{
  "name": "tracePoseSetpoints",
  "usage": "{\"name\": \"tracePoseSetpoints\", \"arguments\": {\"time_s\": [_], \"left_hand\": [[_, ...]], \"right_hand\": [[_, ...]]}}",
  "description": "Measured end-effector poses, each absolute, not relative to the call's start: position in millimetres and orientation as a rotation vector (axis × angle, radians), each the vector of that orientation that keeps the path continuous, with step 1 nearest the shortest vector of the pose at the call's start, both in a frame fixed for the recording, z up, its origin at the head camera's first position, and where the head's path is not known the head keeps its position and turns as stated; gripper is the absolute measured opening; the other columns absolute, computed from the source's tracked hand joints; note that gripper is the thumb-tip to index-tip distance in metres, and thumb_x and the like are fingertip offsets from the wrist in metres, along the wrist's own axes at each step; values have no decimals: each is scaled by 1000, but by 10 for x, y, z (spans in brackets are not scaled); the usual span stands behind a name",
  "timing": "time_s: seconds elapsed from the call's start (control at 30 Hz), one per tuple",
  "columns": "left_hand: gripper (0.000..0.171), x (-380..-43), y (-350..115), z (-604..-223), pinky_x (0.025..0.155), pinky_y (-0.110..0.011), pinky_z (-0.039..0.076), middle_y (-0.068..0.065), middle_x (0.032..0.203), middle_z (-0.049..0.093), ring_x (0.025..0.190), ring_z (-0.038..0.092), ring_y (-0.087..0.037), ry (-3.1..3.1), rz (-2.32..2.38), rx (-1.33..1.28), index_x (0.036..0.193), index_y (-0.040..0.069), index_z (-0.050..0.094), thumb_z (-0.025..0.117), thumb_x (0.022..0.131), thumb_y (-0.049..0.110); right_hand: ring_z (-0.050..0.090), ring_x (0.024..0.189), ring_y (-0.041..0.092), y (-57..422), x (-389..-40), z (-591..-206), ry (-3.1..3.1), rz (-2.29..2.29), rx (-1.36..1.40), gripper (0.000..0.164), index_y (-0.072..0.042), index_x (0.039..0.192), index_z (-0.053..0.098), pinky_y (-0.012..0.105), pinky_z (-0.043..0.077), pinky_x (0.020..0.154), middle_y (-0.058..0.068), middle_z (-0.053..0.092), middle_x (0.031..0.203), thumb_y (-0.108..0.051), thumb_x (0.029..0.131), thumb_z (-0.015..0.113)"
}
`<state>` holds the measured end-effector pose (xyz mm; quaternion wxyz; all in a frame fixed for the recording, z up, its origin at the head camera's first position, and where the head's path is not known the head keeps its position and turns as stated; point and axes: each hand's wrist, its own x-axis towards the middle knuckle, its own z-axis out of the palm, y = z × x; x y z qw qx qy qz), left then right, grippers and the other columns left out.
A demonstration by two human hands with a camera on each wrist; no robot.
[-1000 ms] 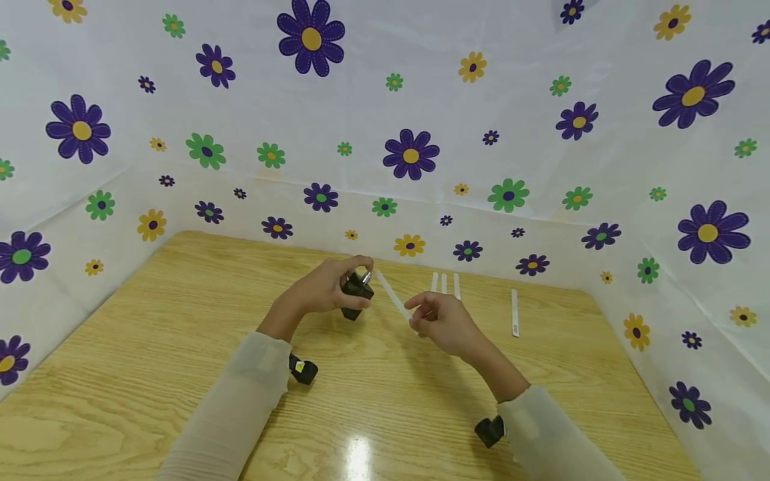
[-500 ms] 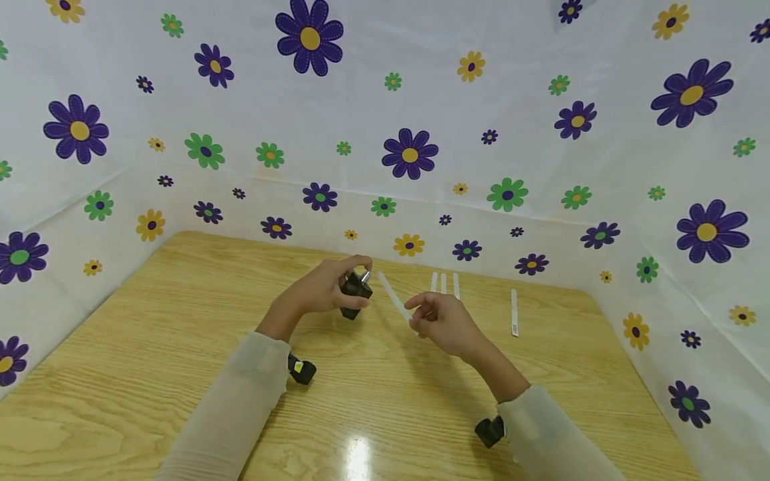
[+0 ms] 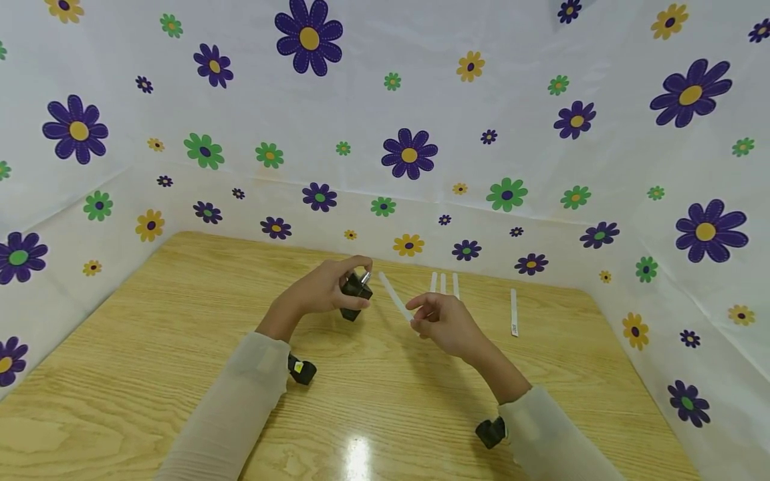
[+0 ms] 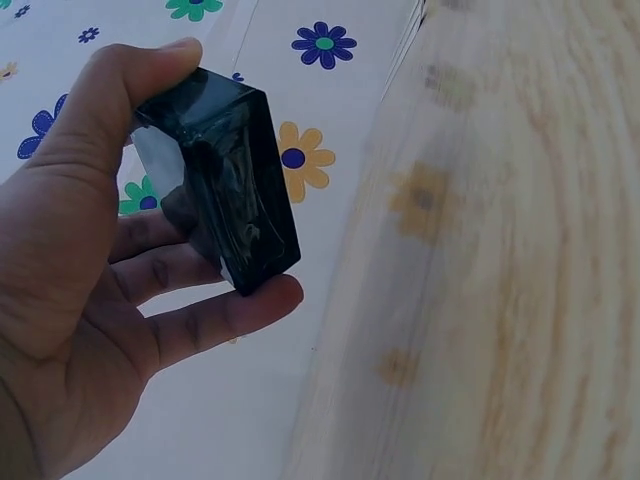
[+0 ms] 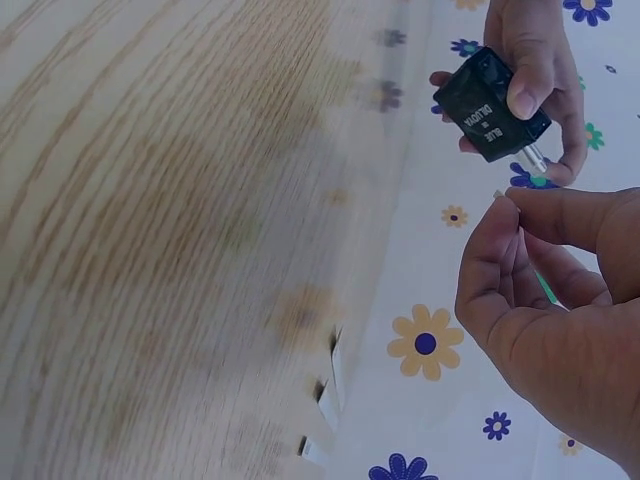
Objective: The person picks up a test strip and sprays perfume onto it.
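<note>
Above the pale wood-grain tabletop (image 3: 150,334): a person's two bare hands face each other, the left hand (image 3: 325,287) with a bottle, the right hand (image 3: 444,322) with a strip.
Bottle: the dark, angular glass bottle (image 5: 480,105) is in the left hand, raised and tilted; white lettering, including the word BLUE, marks one face.
Nozzle: the short silver metal nozzle (image 5: 533,158) juts from the bottle's end toward the right hand.
Left grip: closed round the bottle, the thumb on the lettered face, the index finger bent over to the nozzle's end; whether it presses cannot be told.
Held strip: the narrow white flat strip (image 3: 394,297) slants up from the right hand, its far end just beside the nozzle, with a small gap between.
Right grip: thumb and fingertips pinching the strip's near end.
Three strips: similar white strips (image 3: 443,284) lie side by side beyond the right hand, which partly hides them in the head view.
Lone strip: another white strip (image 3: 514,312) lies farther right, small dark print at its near end.
Sleeves: light beige (image 3: 231,401), a black device (image 3: 302,371) at each wrist.
Backdrop: a white sheet (image 3: 252,107) printed with purple, green and yellow flowers (image 3: 410,154) surrounds the tabletop's back and sides.
</note>
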<state>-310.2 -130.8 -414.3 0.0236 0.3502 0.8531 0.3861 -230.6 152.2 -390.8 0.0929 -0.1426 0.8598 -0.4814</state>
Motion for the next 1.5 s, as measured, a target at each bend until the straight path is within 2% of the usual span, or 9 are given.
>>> {"name": "tracePoseSetpoints", "arguments": {"time_s": [0.3,0.53,0.63,0.77,0.93,1.1,1.33,1.5], "left_hand": [[61,-3094,-1307,-4146,65,-36,43,-6,85,58,72,50,-21,2606,1222,1077,137,17,53,84,87,33],[52,-3085,-1302,-4134,68,-36,45,-6,86,59,74,52,-20,2605,1217,1060,128,29,53,84,87,32],[51,-3088,-1302,-4138,67,-36,45,-6,85,58,73,52,-21,2599,1223,1068,127,28,53,84,87,30],[53,-3087,-1303,-4138,67,-36,45,-7,87,58,74,52,-21,2604,1220,1073,130,25,53,84,87,28],[58,-3076,-1313,-4125,69,-37,47,-7,94,59,80,54,-23,2634,1219,1026,135,31,50,83,88,33],[60,-3075,-1320,-4108,70,-38,48,-9,95,60,81,55,-25,2635,1235,1014,137,32,49,83,88,33],[60,-3066,-1333,-4078,71,-37,49,-8,97,60,81,55,-23,2645,1223,1025,138,32,49,82,88,36],[59,-3064,-1340,-4077,70,-37,49,-8,96,60,80,55,-23,2659,1210,1040,136,32,50,82,88,37]], "right_hand": [[67,81,24,1539,-2306,-3921,2545,-1440,-441,22,-1,118,68,47,59,80,11,64,92,2,96,66],[67,81,25,1555,-2311,-3935,2542,-1435,-472,23,0,120,67,47,58,80,12,65,93,2,98,65],[67,82,26,1561,-2313,-3936,2543,-1430,-474,23,0,120,67,47,58,80,11,65,93,2,98,65],[68,83,28,1567,-2313,-3942,2544,-1425,-476,23,0,120,67,47,58,79,11,65,93,2,98,65],[68,85,31,1568,-2313,-3940,2549,-1421,-473,23,-1,121,67,47,58,80,11,65,93,1,98,65],[68,84,33,1567,-2314,-3923,2570,-1417,-459,23,-2,120,68,48,58,79,10,65,92,1,97,66],[67,80,23,1568,-2321,-3904,2574,-1432,-425,23,-2,119,68,49,58,80,10,65,92,2,96,67],[66,81,23,1581,-2330,-3899,2567,-1443,-416,23,-1,120,67,48,58,81,12,65,93,2,97,65]]}}
